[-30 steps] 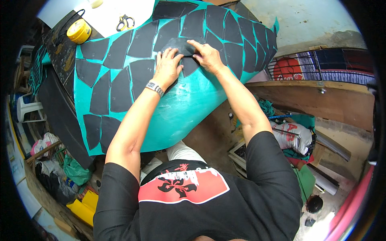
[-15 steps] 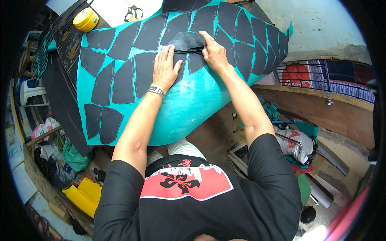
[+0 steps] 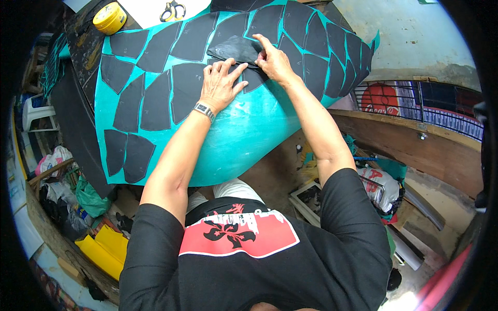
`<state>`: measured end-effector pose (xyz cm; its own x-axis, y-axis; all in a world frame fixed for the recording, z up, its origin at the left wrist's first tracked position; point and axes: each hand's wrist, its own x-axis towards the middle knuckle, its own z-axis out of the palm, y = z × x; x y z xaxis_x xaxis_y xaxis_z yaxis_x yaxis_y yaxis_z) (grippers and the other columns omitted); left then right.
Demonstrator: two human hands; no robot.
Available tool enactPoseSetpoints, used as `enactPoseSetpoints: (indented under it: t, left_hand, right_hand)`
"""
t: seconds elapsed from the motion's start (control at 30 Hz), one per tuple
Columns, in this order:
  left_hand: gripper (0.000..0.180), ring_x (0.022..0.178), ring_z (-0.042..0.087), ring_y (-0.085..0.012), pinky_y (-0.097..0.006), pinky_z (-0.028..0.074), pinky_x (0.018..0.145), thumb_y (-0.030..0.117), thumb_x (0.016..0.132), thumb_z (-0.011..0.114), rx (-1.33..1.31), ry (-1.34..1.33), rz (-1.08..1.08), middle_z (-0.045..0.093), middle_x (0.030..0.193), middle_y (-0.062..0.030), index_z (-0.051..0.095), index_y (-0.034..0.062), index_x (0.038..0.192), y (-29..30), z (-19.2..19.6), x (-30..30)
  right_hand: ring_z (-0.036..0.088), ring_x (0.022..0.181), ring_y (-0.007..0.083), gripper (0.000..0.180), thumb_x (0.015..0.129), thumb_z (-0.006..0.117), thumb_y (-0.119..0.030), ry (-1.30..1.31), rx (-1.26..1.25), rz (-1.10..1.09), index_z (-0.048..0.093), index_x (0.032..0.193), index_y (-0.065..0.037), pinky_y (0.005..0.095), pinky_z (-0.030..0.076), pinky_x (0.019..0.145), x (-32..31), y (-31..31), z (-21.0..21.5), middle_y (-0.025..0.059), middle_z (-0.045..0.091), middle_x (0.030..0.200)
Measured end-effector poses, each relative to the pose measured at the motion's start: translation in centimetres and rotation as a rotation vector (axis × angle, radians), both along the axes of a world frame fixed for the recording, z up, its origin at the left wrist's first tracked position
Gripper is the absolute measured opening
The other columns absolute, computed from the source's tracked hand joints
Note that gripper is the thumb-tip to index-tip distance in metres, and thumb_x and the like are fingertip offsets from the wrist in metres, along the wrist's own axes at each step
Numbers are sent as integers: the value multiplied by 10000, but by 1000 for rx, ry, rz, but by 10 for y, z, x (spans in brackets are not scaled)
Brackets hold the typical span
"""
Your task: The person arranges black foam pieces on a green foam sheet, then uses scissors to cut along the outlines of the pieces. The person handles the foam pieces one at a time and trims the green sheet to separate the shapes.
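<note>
right now we press our left hand [image 3: 220,85] flat, fingers spread, on the teal sheet [image 3: 249,135], just below a loose black patch [image 3: 233,49]. our right hand [image 3: 272,62] pinches that patch's right edge, fingers together. yellow tape roll [image 3: 109,17] and scissors [image 3: 173,9] lie beyond the sheet's far edge.

Both hands press a loose black patch [image 3: 234,49] onto the turquoise sheet [image 3: 244,135] near its far edge: left hand [image 3: 220,85] flat beside it, right hand [image 3: 272,59] pinching its right end.
</note>
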<state>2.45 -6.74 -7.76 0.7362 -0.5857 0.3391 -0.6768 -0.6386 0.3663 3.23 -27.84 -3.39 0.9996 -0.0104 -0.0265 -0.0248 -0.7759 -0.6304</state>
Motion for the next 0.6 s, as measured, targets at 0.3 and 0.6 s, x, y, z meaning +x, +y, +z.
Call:
enactPoseSetpoints:
  t: [0.3,0.6]
  left_hand:
    - [471,1177,472,-235,-441,329,1008,447,904,646,5,60,60,536,1243,-57,590,278,1340,-4,-2,1]
    - [868,1247,486,-345,-478,387,1065,431,759,804,-433,195,79,490,1349,-136,409,154,1482,18,27,-3]
  right_hand:
    - [626,717,217,523,777,554,28,-734,-148,-280,566,1276,-129,371,539,686,36,-32,54,94,581,830]
    - [543,664,170,710,764,524,51,-310,-256,12,477,1437,-170,315,502,674,-50,3,175,58,516,745]
